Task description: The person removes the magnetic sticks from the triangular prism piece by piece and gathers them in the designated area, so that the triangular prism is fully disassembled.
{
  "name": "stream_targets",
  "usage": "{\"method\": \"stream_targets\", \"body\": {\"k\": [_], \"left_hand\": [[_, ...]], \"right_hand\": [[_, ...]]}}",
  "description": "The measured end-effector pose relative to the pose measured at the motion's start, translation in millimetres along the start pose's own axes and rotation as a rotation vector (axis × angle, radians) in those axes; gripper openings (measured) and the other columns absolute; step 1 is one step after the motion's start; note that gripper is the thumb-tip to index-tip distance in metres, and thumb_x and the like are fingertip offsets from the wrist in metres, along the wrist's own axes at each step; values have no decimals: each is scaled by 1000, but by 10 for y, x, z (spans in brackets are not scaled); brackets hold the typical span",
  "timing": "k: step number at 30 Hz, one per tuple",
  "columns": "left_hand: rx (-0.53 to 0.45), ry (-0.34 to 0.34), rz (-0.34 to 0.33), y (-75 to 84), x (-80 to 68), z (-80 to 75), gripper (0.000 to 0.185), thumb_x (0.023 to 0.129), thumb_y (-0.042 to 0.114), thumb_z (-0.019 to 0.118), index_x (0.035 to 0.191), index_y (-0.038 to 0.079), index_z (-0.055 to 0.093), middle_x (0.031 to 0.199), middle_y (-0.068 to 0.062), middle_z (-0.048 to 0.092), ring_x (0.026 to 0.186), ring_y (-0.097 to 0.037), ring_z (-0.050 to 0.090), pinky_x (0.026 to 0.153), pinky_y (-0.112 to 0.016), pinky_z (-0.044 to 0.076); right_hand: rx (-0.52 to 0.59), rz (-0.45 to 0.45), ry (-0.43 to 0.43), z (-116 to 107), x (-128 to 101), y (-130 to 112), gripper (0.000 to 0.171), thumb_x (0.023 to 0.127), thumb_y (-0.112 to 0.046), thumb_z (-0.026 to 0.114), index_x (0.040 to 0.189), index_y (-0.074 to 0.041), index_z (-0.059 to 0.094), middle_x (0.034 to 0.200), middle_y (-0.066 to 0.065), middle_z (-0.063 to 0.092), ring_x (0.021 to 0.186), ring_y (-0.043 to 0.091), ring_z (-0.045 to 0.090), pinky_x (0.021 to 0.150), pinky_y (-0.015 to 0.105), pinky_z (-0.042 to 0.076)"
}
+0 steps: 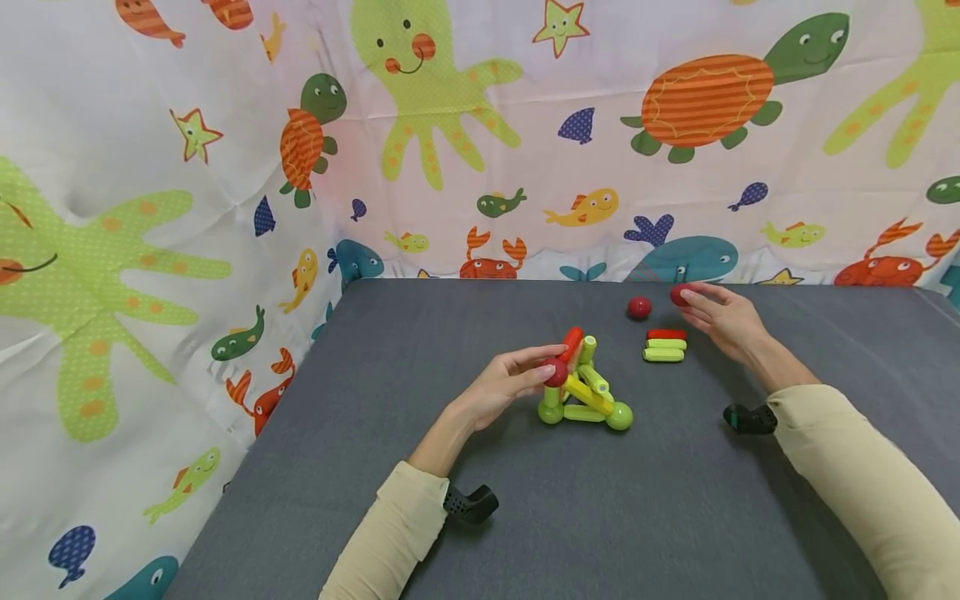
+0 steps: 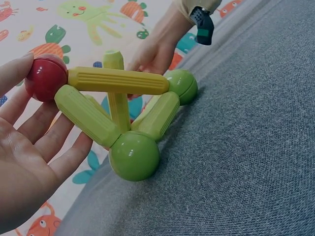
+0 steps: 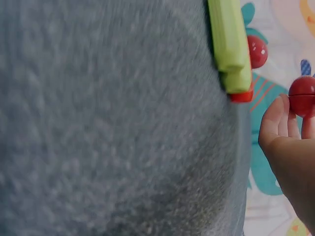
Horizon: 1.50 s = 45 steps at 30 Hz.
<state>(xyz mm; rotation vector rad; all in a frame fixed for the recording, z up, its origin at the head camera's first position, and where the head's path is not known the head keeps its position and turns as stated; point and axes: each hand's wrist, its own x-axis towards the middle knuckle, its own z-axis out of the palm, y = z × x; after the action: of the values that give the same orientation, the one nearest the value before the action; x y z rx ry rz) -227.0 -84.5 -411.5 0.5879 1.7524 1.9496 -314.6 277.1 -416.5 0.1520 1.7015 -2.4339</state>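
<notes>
On the grey table stands a small frame of building rods and balls. Its yellow rod (image 1: 588, 395) slopes from a red ball (image 1: 556, 372) at the top down to a green ball (image 1: 619, 416). Another green ball (image 2: 134, 156) forms the nearer base corner in the left wrist view. My left hand (image 1: 498, 387) pinches the top red ball between thumb and fingers. From behind that ball a red rod (image 1: 572, 344) slants upward. At the table's far side my right hand (image 1: 727, 325) holds a separate red ball (image 3: 302, 96) by its fingertips, above the table.
A loose red ball (image 1: 639, 308) lies left of my right hand. Below it, a red rod (image 1: 667, 335) and light green rods (image 1: 663, 355) lie side by side. A sea-animal printed cloth (image 1: 450, 242) hangs along the table's back and left edges.
</notes>
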Motion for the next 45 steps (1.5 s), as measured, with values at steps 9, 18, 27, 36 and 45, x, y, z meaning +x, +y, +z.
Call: {"method": "stream_targets", "body": {"k": [9,18,27,36,45], "left_hand": [[8,5,-9,32,36,-2,41,99,11,52,139,3,48,136,-12,48,116,-25,51,99,-42,41],[17,-1,-8,35,39,14,42,98,11,54,139,3,48,136,-11,49,116,-24,50,97,-38,43],[6,6,-10,-18,11,-5,43,98,13,55,139,3,48,135,-12,49,115,-23,51,97,-38,43],[-1,-4,-5,-14,5,-3,45,97,16,57,139,3,47,137,-12,48,116,-23,50,98,-38,42],[-2,4,-10,-2,4,-6,42,98,12,53,139,3,48,135,-11,49,116,-23,51,97,-37,43]], "right_hand": [[-170,2,49,-70,133,34,69,82,-24,74,138,-2,40,93,-11,63,90,6,61,90,24,46],[-399,-7,12,-129,278,110,57,88,-28,69,133,-3,46,100,-11,56,89,0,57,85,21,48],[-696,-83,-8,-51,296,186,67,92,-34,62,138,8,39,107,-5,52,86,-6,54,81,17,48],[-839,-80,6,-24,288,195,64,93,-38,60,136,6,44,131,23,47,86,-5,53,77,14,48],[-872,-71,14,34,298,188,63,94,-39,58,137,5,44,133,24,46,104,15,53,80,15,47]]}}
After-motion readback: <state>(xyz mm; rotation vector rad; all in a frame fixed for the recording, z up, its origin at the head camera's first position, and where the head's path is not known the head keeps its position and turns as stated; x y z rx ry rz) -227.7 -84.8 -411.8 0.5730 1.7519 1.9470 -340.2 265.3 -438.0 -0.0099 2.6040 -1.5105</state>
